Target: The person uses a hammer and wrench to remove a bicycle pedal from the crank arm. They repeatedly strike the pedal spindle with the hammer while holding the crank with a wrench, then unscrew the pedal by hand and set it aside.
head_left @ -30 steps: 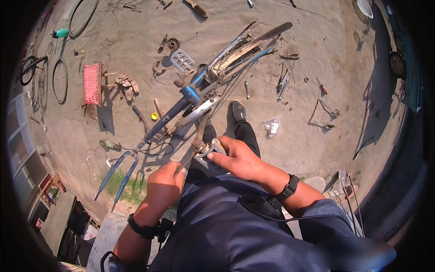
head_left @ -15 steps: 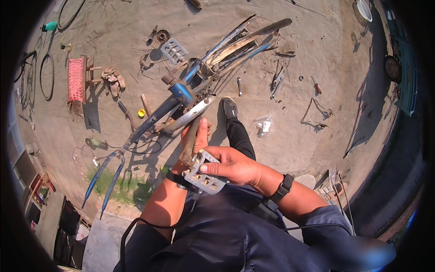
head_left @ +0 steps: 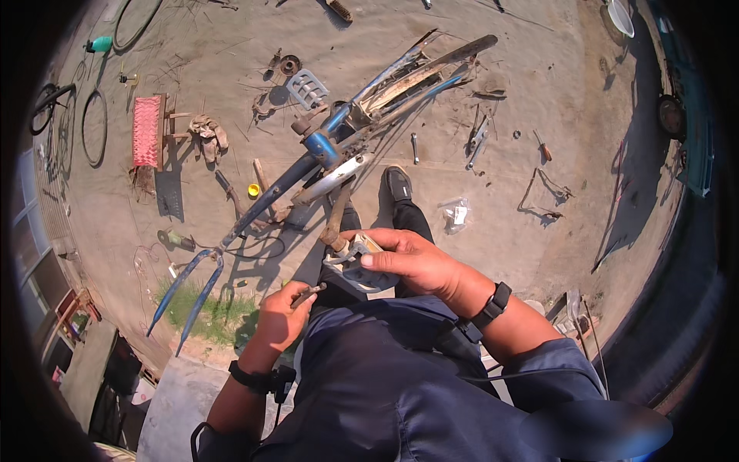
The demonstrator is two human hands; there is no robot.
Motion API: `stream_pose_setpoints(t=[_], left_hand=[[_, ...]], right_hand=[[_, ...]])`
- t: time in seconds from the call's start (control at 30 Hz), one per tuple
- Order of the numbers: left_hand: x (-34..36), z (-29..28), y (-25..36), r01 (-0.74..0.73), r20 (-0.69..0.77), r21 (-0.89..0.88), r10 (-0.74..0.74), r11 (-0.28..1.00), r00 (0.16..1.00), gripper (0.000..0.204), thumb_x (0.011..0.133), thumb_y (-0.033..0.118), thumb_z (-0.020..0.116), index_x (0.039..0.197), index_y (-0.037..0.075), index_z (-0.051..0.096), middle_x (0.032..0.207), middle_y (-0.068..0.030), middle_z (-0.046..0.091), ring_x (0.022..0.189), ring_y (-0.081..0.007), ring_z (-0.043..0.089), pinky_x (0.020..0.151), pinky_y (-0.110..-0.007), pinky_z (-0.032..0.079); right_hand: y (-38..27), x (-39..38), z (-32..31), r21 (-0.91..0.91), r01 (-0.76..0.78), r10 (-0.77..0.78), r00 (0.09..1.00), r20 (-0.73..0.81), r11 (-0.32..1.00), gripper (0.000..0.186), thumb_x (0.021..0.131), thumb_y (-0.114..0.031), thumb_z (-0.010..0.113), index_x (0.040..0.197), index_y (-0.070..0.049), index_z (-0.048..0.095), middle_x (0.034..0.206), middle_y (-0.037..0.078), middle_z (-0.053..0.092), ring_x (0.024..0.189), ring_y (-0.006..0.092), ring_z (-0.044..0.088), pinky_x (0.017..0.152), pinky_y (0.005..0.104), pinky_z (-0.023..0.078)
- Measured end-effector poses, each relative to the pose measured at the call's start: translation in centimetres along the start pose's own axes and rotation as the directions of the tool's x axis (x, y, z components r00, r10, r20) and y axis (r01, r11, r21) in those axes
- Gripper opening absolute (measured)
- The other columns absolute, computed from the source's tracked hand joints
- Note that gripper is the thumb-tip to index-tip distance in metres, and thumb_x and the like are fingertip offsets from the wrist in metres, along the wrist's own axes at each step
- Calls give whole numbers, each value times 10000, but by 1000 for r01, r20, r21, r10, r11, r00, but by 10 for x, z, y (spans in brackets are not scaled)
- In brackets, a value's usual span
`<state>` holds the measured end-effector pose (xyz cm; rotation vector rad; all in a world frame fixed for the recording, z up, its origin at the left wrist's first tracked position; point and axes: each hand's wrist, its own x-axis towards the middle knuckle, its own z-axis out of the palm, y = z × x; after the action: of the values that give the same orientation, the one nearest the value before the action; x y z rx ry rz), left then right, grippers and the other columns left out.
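A rusty blue bicycle frame [head_left: 281,187] lies ahead of me, its fork toward the lower left and its rear mudguard toward the upper right. From it a rusty crank arm [head_left: 336,219] reaches toward my body, with a grey pedal [head_left: 362,273] at its near end. My right hand [head_left: 427,268] grips this pedal, thumb on top. Left of the pedal and apart from it, my left hand [head_left: 279,317] pinches a short, dark rod-like metal piece [head_left: 309,296]; its exact kind is unclear. The frame's other grey pedal [head_left: 307,88] shows on the far side.
A red woven stool [head_left: 148,132] lies on its side at the left, near a rag [head_left: 208,136]. Ahead and right are a wrench [head_left: 416,148], a screwdriver [head_left: 544,151] and a plastic bag [head_left: 456,215]. Left of the fork is an angle grinder [head_left: 176,240].
My left hand has drawn back from behind the crank arm toward the lower left, and the metal piece now shows in it. My right hand stays on the pedal, which has tilted.
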<state>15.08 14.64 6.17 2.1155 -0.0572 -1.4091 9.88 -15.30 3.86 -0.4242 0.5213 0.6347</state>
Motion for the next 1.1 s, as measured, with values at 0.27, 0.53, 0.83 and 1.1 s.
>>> stream_pose_setpoints(t=[0.27, 0.53, 0.83, 1.1], left_hand=[[-67, -40, 65, 65, -140, 243, -31, 968, 990, 306, 1023, 236, 597, 1208, 3, 669, 771, -144, 682, 698, -283, 684, 666, -381, 519], [-73, -47, 104, -71, -188, 450, 173, 890, 967, 347, 1001, 142, 572, 1305, 8, 669, 965, -200, 680, 870, -387, 679, 799, -426, 539], [-68, -48, 119, -181, -180, 686, 405, 705, 896, 302, 933, 62, 647, 1224, 44, 723, 812, -147, 644, 714, -342, 658, 661, -411, 528], [-64, -48, 138, -244, -140, 708, 471, 662, 871, 306, 886, 30, 677, 1187, 45, 729, 844, -153, 682, 720, -344, 682, 647, -414, 541]], right_hand=[[11, 3, 5, 50, 65, -66, 998, 8, 997, 590, 1042, -292, 632, 1511, 35, 489, 1426, 95, 626, 1308, 178, 574, 1121, 325, 418], [19, 6, 7, -367, 180, -214, 976, -52, 912, 791, 903, -246, 835, 1517, 58, 439, 1436, 171, 566, 1292, 238, 561, 1108, 372, 438], [19, 7, 34, -862, 166, -541, 829, -141, 478, 869, 684, -310, 963, 1345, 50, 528, 1212, 230, 578, 1146, 353, 606, 1012, 398, 500], [26, 8, 43, -932, 106, -610, 780, -139, 348, 929, 637, -340, 988, 1326, 2, 466, 1202, 230, 507, 1091, 422, 596, 944, 447, 523]])
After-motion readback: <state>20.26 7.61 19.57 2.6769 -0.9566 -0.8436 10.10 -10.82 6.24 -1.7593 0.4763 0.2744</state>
